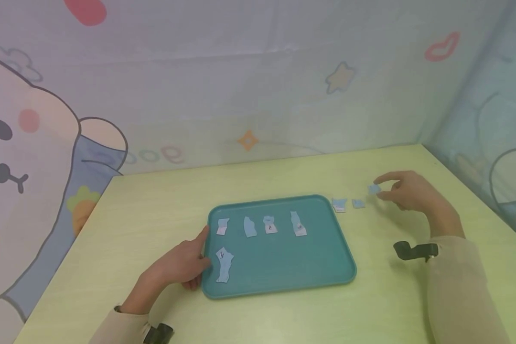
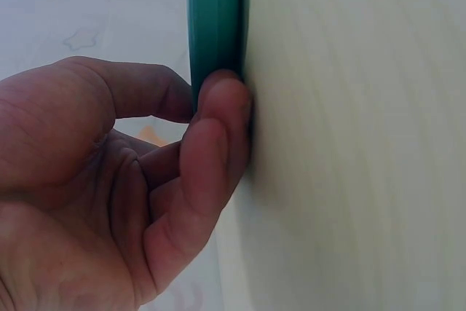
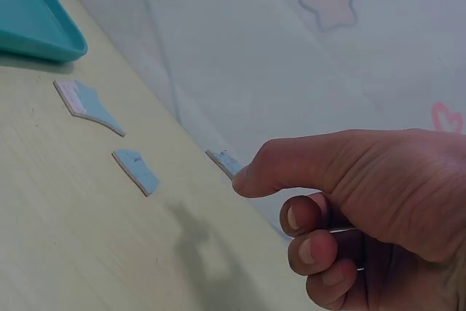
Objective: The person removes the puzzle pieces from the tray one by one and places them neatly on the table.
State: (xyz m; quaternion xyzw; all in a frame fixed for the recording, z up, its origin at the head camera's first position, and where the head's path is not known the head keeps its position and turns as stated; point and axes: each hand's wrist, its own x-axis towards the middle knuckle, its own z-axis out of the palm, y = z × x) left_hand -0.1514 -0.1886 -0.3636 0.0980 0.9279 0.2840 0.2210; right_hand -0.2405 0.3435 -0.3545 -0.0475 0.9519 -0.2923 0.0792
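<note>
My right hand [image 1: 413, 192] pinches a small light-blue cardboard piece [image 1: 374, 189] between thumb and index finger. In the right wrist view that piece [image 3: 223, 160] shows above the table, partly covered by the thumb, and the other fingers are curled in. Two more pieces lie on the table just left of this hand: a blue-and-white one [image 1: 339, 204] and a smaller blue one [image 1: 358, 203]. At the left edge of the teal tray [image 1: 279, 267], my left hand [image 1: 180, 263] grips the rim; the left wrist view shows the thumb [image 2: 156, 92] on one side and curled fingers on the other.
Several irregular pieces lie flat on the tray: a row along its upper part, including a tall one [image 1: 298, 224], and one long piece [image 1: 224, 265] at lower left. The pale yellow table [image 1: 163, 200] ends at a printed cloth backdrop [image 1: 223, 86].
</note>
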